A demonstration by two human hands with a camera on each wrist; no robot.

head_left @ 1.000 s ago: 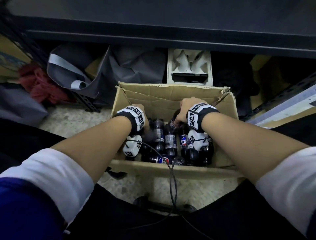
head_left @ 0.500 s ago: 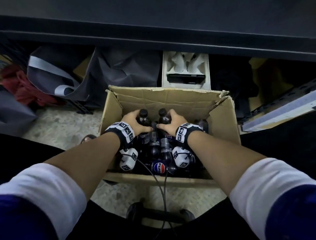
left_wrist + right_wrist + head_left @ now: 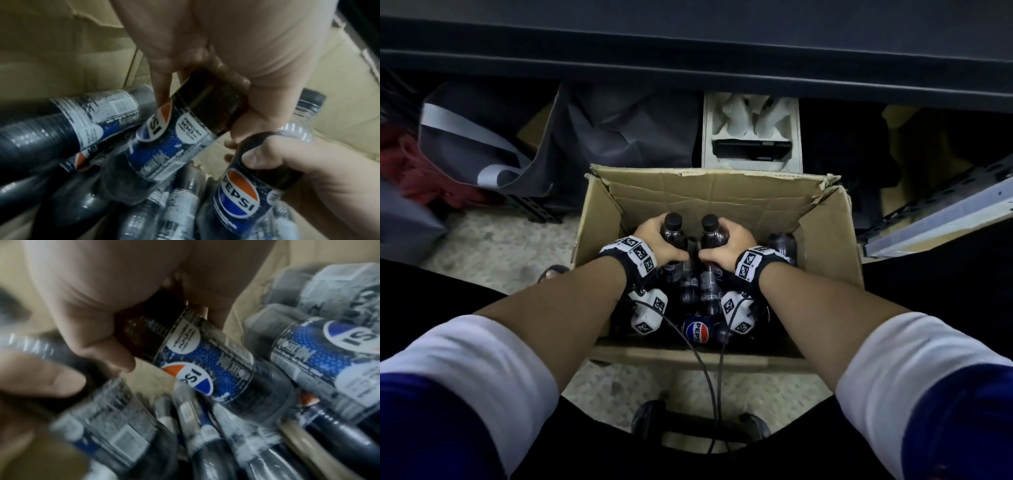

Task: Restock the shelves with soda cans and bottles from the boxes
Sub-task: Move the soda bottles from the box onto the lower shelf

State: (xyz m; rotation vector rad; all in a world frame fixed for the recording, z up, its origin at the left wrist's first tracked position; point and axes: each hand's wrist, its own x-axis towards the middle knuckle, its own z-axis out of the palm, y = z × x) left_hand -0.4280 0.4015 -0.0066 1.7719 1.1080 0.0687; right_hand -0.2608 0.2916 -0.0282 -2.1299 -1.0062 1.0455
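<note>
One soda bottle was gripped upright in each of the hands, left hand [image 3: 659, 244] and right hand [image 3: 726, 248], above the box [image 3: 825, 246], ready for shelving.

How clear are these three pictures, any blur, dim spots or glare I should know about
Head view: dim overall, edges bowed by the wide lens, yet both hands and the cardboard box read sharply. Left wrist view: fairly sharp, the left hand gripping a Pepsi bottle with a legible logo. Right wrist view: motion-smeared, worst lower left; the right hand looks soft.
</note>
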